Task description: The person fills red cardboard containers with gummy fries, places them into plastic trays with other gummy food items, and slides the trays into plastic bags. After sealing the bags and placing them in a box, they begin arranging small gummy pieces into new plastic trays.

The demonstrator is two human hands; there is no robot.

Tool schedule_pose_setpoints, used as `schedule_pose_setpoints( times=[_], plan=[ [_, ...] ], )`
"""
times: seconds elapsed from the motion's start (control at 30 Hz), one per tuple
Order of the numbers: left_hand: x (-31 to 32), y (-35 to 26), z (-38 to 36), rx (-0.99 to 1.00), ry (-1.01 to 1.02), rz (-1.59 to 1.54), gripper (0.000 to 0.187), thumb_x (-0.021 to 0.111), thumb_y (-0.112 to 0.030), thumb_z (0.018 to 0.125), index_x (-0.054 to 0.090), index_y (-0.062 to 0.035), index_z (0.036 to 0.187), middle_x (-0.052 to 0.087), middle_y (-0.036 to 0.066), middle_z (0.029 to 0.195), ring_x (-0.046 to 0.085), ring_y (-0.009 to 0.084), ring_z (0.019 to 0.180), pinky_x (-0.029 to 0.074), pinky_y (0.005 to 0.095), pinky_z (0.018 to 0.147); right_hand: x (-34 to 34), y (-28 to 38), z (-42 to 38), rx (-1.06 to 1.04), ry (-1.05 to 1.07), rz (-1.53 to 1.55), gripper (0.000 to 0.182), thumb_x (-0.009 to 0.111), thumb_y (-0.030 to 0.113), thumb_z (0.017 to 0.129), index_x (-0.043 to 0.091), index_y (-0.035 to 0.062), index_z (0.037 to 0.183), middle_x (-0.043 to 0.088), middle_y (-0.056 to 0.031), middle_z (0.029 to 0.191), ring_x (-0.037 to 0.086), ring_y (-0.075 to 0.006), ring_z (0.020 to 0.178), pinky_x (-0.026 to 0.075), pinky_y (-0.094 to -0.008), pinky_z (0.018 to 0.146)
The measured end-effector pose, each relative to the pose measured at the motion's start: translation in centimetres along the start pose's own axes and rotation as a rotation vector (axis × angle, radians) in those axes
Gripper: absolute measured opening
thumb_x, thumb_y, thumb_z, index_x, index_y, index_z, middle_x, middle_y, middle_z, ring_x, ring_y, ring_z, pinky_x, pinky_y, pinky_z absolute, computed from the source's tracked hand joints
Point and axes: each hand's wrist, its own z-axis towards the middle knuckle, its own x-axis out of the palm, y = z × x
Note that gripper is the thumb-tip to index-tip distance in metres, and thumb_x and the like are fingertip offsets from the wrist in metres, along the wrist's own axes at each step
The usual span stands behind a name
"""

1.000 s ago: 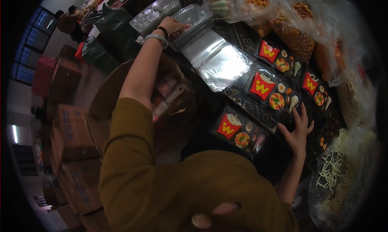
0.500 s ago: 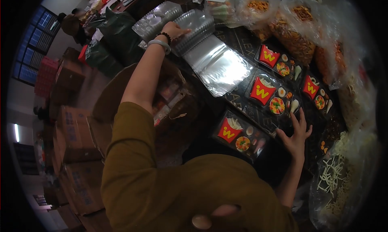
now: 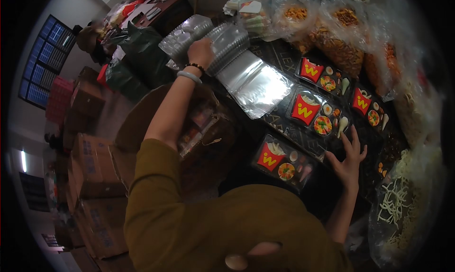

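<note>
My left hand [image 3: 201,53] is curled against the ribbed edge of a stack of clear plastic trays [image 3: 229,41], its fingertips partly hidden. Beside it is a second stack of trays [image 3: 186,31]. My right hand [image 3: 348,162] has its fingers spread, next to the lower corner of a clear pack [image 3: 310,110] holding a red fries box, toy egg, pizza and drumstick. Similar packs lie nearby: one near my body [image 3: 283,162], one farther back [image 3: 323,76] and one at the right [image 3: 369,109]. Shiny clear plastic sheets or bags [image 3: 256,85] form a pile in the middle.
Clear bags of orange pieces [image 3: 339,40] line the back of the table. A bag of whitish strips [image 3: 397,201] lies at the right. An open carton [image 3: 142,113] with packets stands at my left, with stacked cartons [image 3: 97,168] and dark green bags [image 3: 135,59] beyond.
My left hand has shifted slightly down and curled at the tray stack, its thumb no longer stretched across the top. My right hand has stayed nearly in place. The view has tilted a little.
</note>
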Motion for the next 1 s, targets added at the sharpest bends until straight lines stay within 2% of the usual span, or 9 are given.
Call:
schedule_pose_setpoints(
  times=[0.13, 0.37, 0.47, 0.57, 0.7, 0.8, 0.87, 0.9, 1.0],
  plan=[
    [-7.0, -5.4, -0.2, 0.05, -0.096, -0.499, 0.015, 0.056, -0.005, 0.086, 0.065, -0.0024, 0.098, 0.067, 0.01, 0.08, 0.064, 0.0215, 0.073, 0.05, 0.0323, 0.066, -2.3, -1.0, 1.6, -0.026, -0.206, 0.12, 0.05, 0.073, 0.025, 0.077, 0.058, 0.0094, 0.122, 0.045, -0.0122, 0.139, 0.043, -0.0265, 0.129, 0.014, -0.0509, 0.11],
    [-10.0, -18.3, -3.9, 0.196, 0.504, -1.174, 0.017, 0.059, -0.002, 0.088, 0.064, 0.0006, 0.105, 0.062, 0.0, 0.08, 0.055, 0.0055, 0.074, 0.045, 0.0202, 0.067, -4.8, 5.1, 11.1, -0.144, -0.357, 0.729, 0.054, 0.07, 0.014, 0.083, 0.048, -0.0017, 0.13, 0.058, -0.0167, 0.121, 0.056, -0.023, 0.113, 0.044, -0.035, 0.096],
    [-8.0, -20.1, -5.0, 0.242, 0.591, -1.213, 0.021, 0.069, -0.003, 0.081, 0.063, 0.0011, 0.101, 0.065, 0.001, 0.081, 0.06, 0.007, 0.074, 0.049, 0.0208, 0.065, -4.7, 4.9, 10.8, -0.077, 0.074, 1.276, 0.051, 0.07, 0.004, 0.081, 0.049, -0.0039, 0.126, 0.067, -0.0086, 0.087, 0.066, -0.0135, 0.079, 0.054, -0.025, 0.071],
    [-3.5, -19.1, -5.6, -0.152, 0.92, -1.295, 0.028, 0.077, -0.015, 0.076, 0.065, -0.0008, 0.097, 0.066, 0.002, 0.081, 0.059, 0.0074, 0.071, 0.046, 0.0194, 0.061, -3.8, 3.3, 8.9, 0.06, -0.002, 1.192, 0.051, 0.07, 0.004, 0.081, 0.049, -0.0053, 0.125, 0.066, -0.0092, 0.086, 0.066, -0.0144, 0.079, 0.054, -0.0264, 0.071],
    [1.2, -22.0, -6.9, -0.18, 0.842, -1.202, 0.027, 0.07, -0.022, 0.084, 0.067, 0.0002, 0.099, 0.066, 0.002, 0.086, 0.058, 0.0083, 0.074, 0.046, 0.0212, 0.065, -1.1, -3.2, 7.6, 0.46, 0.002, 1.004, 0.053, 0.072, 0.008, 0.079, 0.049, -0.0054, 0.125, 0.065, -0.0104, 0.087, 0.065, -0.0155, 0.077, 0.053, -0.0271, 0.068],
    [3.3, -24.1, -7.6, -0.164, 0.706, -1.087, 0.031, 0.068, -0.025, 0.085, 0.067, 0.0018, 0.1, 0.068, 0.008, 0.084, 0.061, 0.013, 0.072, 0.048, 0.0247, 0.066, 0.7, -4.5, 6.9, 0.347, -0.188, 0.436, 0.065, 0.078, 0.02, 0.074, 0.048, -0.0002, 0.129, 0.064, -0.0139, 0.099, 0.065, -0.0223, 0.086, 0.053, -0.0323, 0.071],
    [3.9, -25.1, -7.6, -0.097, 0.611, -0.93, 0.031, 0.068, -0.026, 0.083, 0.068, 0.0001, 0.101, 0.069, 0.012, 0.084, 0.065, 0.0198, 0.071, 0.051, 0.029, 0.066, 0.5, -3.2, 7.0, -0.116, -0.259, 0.05, 0.082, 0.081, 0.04, 0.067, 0.046, 0.0053, 0.133, 0.056, -0.0165, 0.118, 0.057, -0.0307, 0.107, 0.045, -0.0428, 0.09],
    [4.4, -25.3, -7.8, -0.068, 0.543, -0.919, 0.035, 0.068, -0.03, 0.082, 0.068, -0.0014, 0.101, 0.068, 0.015, 0.088, 0.066, 0.023, 0.075, 0.051, 0.0313, 0.069, 0.3, -1.8, 7.0, -0.154, -0.086, -0.073, 0.1, 0.08, 0.056, 0.056, 0.041, 0.0108, 0.137, 0.045, -0.0181, 0.135, 0.041, -0.0362, 0.126, 0.025, -0.0506, 0.107],
    [5.3, -25.1, -8.4, 0.003, 0.35, -0.783, 0.037, 0.07, -0.025, 0.082, 0.065, 0.0001, 0.109, 0.066, 0.007, 0.086, 0.059, 0.0094, 0.074, 0.049, 0.0247, 0.063, 1.2, 0.2, 7.6, -0.265, 0.209, -0.192, 0.116, 0.081, 0.062, 0.044, 0.034, 0.022, 0.142, 0.029, -0.0181, 0.147, 0.025, -0.0364, 0.137, 0.01, -0.057, 0.11]
  ],
)
